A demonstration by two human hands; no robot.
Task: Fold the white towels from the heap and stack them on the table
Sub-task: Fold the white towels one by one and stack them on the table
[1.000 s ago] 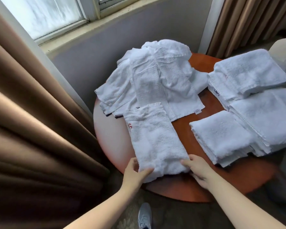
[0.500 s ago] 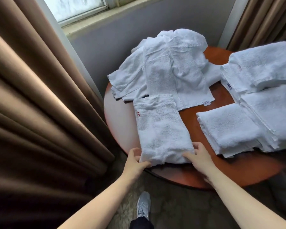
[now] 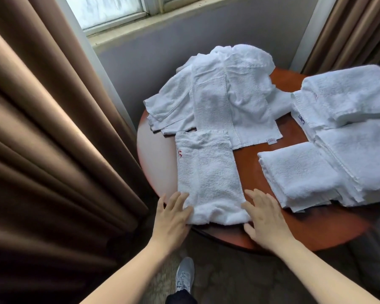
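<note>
Towel point(image 3: 206, 176): long folded strip, lower centre, on the table point(image 3: 272, 233).
Hands: left hand point(image 3: 173, 216) and right hand point(image 3: 266, 216) flat, spread, touching its near corners, gripping nothing.
Handling: soft, light, floppy; probably best pinched at those corners.

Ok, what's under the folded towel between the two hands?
The round wooden table shows around the folded towel, so the towel lies on it. The left hand and right hand touch its near corners. Anything else beneath the cloth is covered.

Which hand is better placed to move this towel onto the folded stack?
Right, probably. The right hand rests at the towel corner nearest the folded stack; the left hand is at the opposite corner.
</note>
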